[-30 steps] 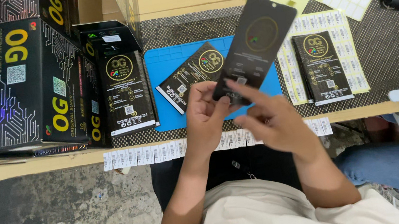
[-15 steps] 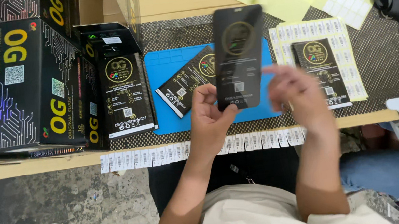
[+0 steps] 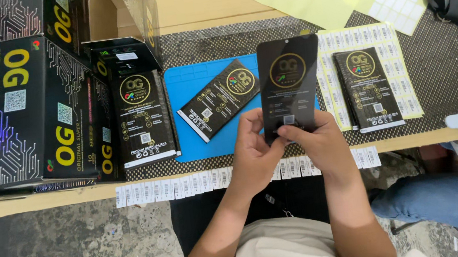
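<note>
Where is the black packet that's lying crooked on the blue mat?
In the head view, the tilted black packet lies on the blue mat, left of the packet held up in both hands and right of the upright black stack.

A single camera sits on the person's head and looks almost straight down over the chest and forearms, so the pale shirt fills the bottom edge and the table edge (image 3: 44, 200) runs level across the middle. The view faces forward from the body: the far side of the table lies at the top, the floor and a knee at the bottom. It stands close, with the left hand (image 3: 252, 149) and right hand (image 3: 316, 140) near centre. No second view exists to share any part of the scene.
</note>
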